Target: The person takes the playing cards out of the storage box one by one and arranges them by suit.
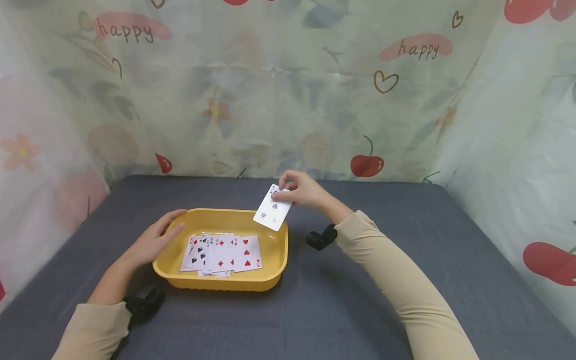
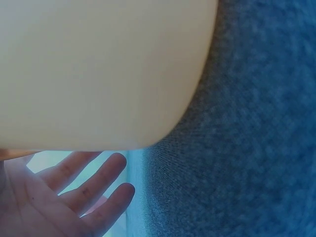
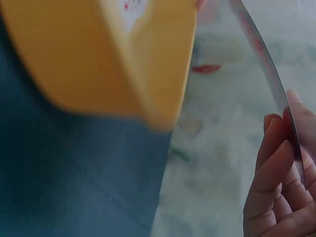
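Note:
A yellow plastic basin (image 1: 220, 283) stands on the table, holding several loose playing cards (image 1: 220, 254) that overlap face up. At its left side is my left hand (image 1: 155, 240), thumb over the inside of the rim. The left wrist view shows that hand's fingers (image 2: 98, 190) spread and loosely straight beside the basin's pale-looking wall (image 2: 98, 74). My right hand (image 1: 302, 190) pinches a five of spades (image 1: 272, 212) between thumb and fingers, above the basin's far right corner. In the right wrist view the card (image 3: 276, 81) is seen edge-on and slightly bowed.
A dark grey cloth covers the table (image 1: 342, 310). Behind it hangs a printed curtain (image 1: 270, 115) with cherries, hearts and the word "happy". Similar fabric (image 1: 517, 165) closes off both sides. Each wrist carries a black strap mount (image 1: 322, 238).

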Motion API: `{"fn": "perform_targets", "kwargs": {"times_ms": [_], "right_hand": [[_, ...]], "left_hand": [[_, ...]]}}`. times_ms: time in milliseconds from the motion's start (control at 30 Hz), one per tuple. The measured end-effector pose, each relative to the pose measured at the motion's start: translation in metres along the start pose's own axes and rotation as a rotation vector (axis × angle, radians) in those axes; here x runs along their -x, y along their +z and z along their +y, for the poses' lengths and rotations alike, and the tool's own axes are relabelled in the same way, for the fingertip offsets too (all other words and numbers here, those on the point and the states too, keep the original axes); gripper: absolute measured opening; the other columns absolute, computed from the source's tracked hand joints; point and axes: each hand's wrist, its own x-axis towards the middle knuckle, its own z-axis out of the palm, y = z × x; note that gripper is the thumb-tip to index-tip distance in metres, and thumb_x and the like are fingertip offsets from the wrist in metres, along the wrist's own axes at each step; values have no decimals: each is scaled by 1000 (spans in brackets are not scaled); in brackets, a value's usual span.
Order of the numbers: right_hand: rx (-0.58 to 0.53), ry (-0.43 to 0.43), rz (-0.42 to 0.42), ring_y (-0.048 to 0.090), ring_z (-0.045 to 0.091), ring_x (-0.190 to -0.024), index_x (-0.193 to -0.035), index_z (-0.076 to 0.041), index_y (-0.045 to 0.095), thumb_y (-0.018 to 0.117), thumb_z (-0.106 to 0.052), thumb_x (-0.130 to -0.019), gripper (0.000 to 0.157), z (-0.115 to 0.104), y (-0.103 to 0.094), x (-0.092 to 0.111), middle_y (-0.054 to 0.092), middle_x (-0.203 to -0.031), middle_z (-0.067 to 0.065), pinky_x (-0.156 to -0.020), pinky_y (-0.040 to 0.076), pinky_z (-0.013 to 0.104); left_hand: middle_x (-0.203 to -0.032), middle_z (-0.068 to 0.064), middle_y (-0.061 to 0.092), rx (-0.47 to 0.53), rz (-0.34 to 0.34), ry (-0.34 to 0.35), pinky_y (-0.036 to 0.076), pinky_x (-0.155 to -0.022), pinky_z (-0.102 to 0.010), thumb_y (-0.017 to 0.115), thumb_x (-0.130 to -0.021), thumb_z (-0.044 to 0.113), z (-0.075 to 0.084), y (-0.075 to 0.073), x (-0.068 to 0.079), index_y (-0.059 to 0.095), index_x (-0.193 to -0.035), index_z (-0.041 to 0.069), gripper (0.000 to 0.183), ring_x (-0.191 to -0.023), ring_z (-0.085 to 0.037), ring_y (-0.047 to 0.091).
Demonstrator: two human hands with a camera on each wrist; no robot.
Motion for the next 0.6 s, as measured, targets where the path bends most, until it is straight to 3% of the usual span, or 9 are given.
{"fn": "perform_targets", "kwargs": {"times_ms": [67, 200, 300, 400, 600], "right_hand": [[9, 15, 21, 59, 14, -64, -90, -7, 51, 71, -13, -81, 22, 8, -6, 0, 63, -71, 2, -59, 47, 28], [85, 49, 71, 59, 18, -87, -97, -8, 57, 70, -17, -83, 22, 23, -18, 1, 64, -99, 7, -69, 49, 28], [123, 98, 97, 58, 21, -93, -106, -9, 59, 67, -17, -85, 24, 31, -25, 1, 58, -116, 10, -70, 49, 26], [112, 148, 109, 58, 22, -83, -115, -9, 58, 63, -11, -86, 29, 39, -29, 0, 56, -118, 14, -66, 49, 26], [96, 192, 129, 57, 20, -86, -126, -5, 53, 57, -4, -86, 40, 56, -31, -2, 57, -118, 20, -67, 47, 23]], "left_hand": [[-143, -27, 34, -3, -1, -6, 31, -99, -57, 38, -99, 42, 0, 0, 0, 27, -145, 6, 58, -126, -42, 37], [-144, -26, 33, -6, -4, -22, 31, -100, -58, 37, -99, 44, 0, 0, 1, 26, -145, 7, 61, -126, -42, 37], [-143, -26, 34, 2, -1, -15, 32, -99, -57, 37, -99, 43, 1, 1, 1, 27, -145, 6, 60, -125, -42, 38], [-143, -26, 35, 11, 1, -6, 33, -99, -56, 38, -99, 41, 2, 1, 1, 27, -145, 5, 59, -125, -42, 39], [-141, -27, 37, 14, 2, 4, 35, -97, -53, 38, -100, 39, 1, 0, 1, 27, -145, 5, 58, -124, -41, 41]]}}
